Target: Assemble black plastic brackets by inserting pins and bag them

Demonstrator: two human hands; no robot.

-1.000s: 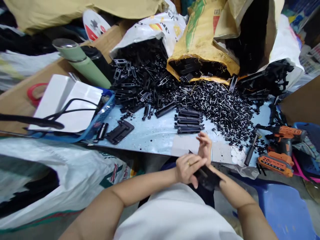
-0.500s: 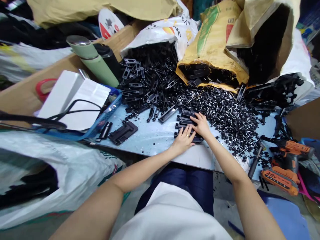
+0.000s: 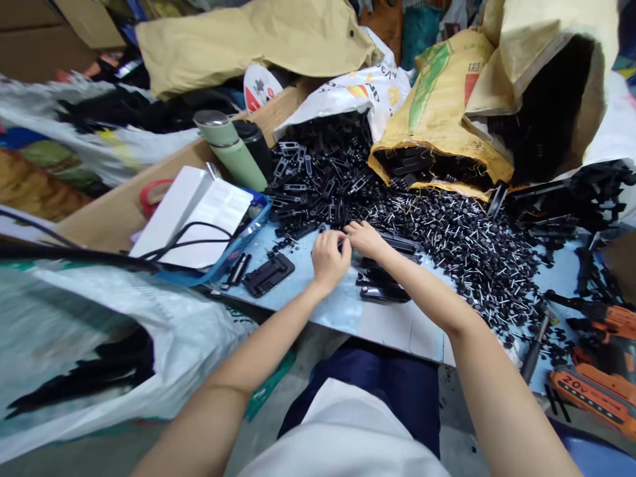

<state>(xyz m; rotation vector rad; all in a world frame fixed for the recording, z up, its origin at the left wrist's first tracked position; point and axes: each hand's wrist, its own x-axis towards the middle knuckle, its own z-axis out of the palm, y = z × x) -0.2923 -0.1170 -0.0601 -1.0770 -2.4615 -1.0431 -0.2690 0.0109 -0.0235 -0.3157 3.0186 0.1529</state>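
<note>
My left hand (image 3: 330,260) is closed above the blue tabletop, with bits of a black plastic part (image 3: 340,246) showing at its fingers. Close against it, my right hand (image 3: 366,239) has its fingers curled down, and what they grip is hidden. Under and beside my right forearm lies a row of long black plastic parts (image 3: 383,293), partly covered by the arm. Just behind both hands spreads a heap of black slotted parts (image 3: 318,175).
Black pieces with metal pins (image 3: 477,258) are piled at right, below a yellow sack (image 3: 422,112). A hammer (image 3: 536,344) and an orange cordless drill (image 3: 596,391) lie far right. At left are a blue basket (image 3: 213,268), a green flask (image 3: 238,159) and a black moulded block (image 3: 268,274).
Both hands have left the row of black parts, where they lay flat, and moved left with fingers now curled. The camera view has swung a little to the left.
</note>
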